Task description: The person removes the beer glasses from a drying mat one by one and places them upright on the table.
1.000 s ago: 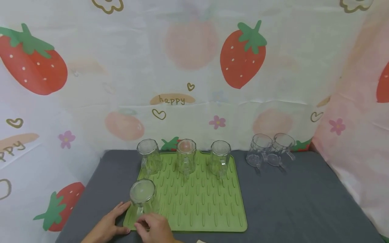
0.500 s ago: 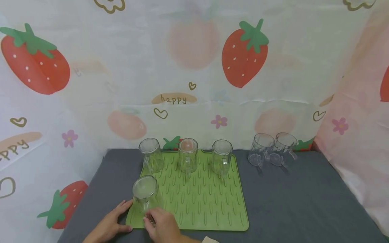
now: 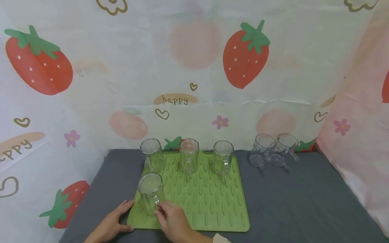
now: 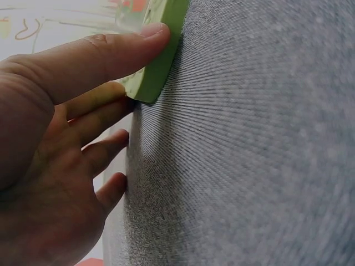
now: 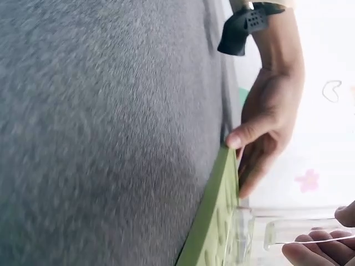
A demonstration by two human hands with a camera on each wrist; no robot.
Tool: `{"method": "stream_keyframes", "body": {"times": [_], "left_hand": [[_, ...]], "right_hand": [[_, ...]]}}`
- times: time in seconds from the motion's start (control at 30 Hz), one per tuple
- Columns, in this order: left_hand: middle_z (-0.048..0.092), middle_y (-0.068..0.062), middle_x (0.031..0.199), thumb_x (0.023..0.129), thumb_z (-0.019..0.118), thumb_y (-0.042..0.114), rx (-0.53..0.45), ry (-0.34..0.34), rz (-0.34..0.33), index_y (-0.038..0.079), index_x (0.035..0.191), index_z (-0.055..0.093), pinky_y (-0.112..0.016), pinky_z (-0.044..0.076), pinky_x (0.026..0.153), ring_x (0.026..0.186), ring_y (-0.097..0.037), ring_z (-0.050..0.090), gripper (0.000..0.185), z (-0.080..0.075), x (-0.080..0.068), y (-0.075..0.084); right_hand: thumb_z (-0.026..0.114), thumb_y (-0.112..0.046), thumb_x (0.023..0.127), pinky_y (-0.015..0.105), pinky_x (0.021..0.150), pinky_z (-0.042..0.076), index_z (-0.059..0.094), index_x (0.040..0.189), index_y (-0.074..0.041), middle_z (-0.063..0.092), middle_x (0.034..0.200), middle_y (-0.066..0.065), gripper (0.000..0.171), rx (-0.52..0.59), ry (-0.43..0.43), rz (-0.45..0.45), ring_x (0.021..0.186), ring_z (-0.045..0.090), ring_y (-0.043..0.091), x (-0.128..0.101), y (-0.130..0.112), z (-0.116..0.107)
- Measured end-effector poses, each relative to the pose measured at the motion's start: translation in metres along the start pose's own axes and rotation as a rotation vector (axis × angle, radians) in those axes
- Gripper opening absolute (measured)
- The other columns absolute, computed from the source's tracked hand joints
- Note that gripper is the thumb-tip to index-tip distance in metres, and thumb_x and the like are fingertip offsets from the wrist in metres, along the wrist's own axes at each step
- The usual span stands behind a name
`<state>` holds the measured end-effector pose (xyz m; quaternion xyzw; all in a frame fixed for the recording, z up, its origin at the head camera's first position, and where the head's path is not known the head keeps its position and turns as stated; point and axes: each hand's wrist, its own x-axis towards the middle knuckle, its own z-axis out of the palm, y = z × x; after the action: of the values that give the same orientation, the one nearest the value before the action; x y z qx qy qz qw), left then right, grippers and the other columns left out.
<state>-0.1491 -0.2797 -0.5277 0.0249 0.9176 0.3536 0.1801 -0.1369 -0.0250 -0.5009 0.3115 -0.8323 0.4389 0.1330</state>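
A clear glass mug stands on the front left of a green ridged mat, its handle toward me. My right hand pinches that handle with curled fingers. In the right wrist view, only the fingers of the right hand show at the lower right edge. My left hand rests at the mat's front left corner with its fingers extended. Its thumb touches the mat's front edge in the left wrist view, while the other fingers lie along the side on the cloth.
Along the mat's back edge stand a left mug, a middle mug and a right mug. Two more glass mugs are close together on the grey cloth at back right. A strawberry-print curtain hangs behind.
My right hand has shifted the front mug slightly right and away from me, still holding its handle. The left hand stays at the mat corner. The head view has shifted slightly.
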Motion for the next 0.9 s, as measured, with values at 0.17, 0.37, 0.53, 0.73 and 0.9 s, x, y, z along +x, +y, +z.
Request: {"method": "stream_keyframes", "body": {"times": [0.17, 0.37, 0.53, 0.73, 0.9], "left_hand": [[0.025, -0.034, 0.154, 0.067, 0.087, 0.029, -0.006, -0.022, -0.038, 0.002, 0.148, 0.039, -0.068, 0.036, 0.1, 0.139, -0.056, 0.024, 0.098, 0.0, 0.002, 0.001], [0.025, -0.034, 0.154, 0.067, 0.087, 0.029, -0.003, -0.029, -0.061, 0.003, 0.149, 0.038, -0.067, 0.036, 0.1, 0.14, -0.056, 0.024, 0.099, 0.0, 0.003, 0.003], [0.024, -0.033, 0.155, 0.067, 0.087, 0.028, -0.011, -0.032, -0.072, 0.003, 0.149, 0.038, -0.067, 0.036, 0.1, 0.14, -0.056, 0.022, 0.099, 0.0, 0.003, 0.004], [0.023, -0.034, 0.154, 0.068, 0.086, 0.029, -0.008, -0.033, -0.068, 0.003, 0.149, 0.038, -0.067, 0.036, 0.1, 0.14, -0.056, 0.023, 0.098, 0.001, 0.003, 0.004], [0.023, -0.034, 0.154, 0.068, 0.086, 0.029, -0.003, -0.029, -0.073, 0.003, 0.149, 0.038, -0.067, 0.037, 0.099, 0.139, -0.057, 0.024, 0.098, 0.0, 0.003, 0.003]], "right_hand": [[0.063, -0.005, 0.094, 0.006, 0.063, 0.048, 0.067, 0.098, 0.001, 0.067, 0.083, 0.005, 0.009, 0.039, -0.007, 0.051, 0.075, 0.063, 0.003, 0.0, 0.008, -0.012], [0.064, -0.004, 0.092, 0.01, 0.066, 0.053, 0.069, 0.105, 0.004, 0.071, 0.09, 0.011, 0.016, 0.043, 0.039, 0.077, 0.081, 0.07, 0.013, 0.004, 0.019, -0.025], [0.066, -0.001, 0.089, 0.012, 0.067, 0.055, 0.071, 0.107, 0.005, 0.073, 0.092, 0.013, 0.019, 0.015, 0.083, 0.068, 0.082, 0.072, 0.016, 0.007, 0.029, -0.034], [0.065, 0.0, 0.09, 0.013, 0.071, 0.056, 0.071, 0.108, 0.005, 0.074, 0.096, 0.015, 0.02, 0.044, 0.082, 0.061, 0.086, 0.073, 0.019, 0.007, 0.04, -0.042], [0.067, 0.0, 0.088, 0.015, 0.072, 0.057, 0.071, 0.107, 0.005, 0.074, 0.096, 0.015, 0.019, 0.024, 0.114, 0.029, 0.085, 0.073, 0.021, 0.006, 0.047, -0.049]]}}
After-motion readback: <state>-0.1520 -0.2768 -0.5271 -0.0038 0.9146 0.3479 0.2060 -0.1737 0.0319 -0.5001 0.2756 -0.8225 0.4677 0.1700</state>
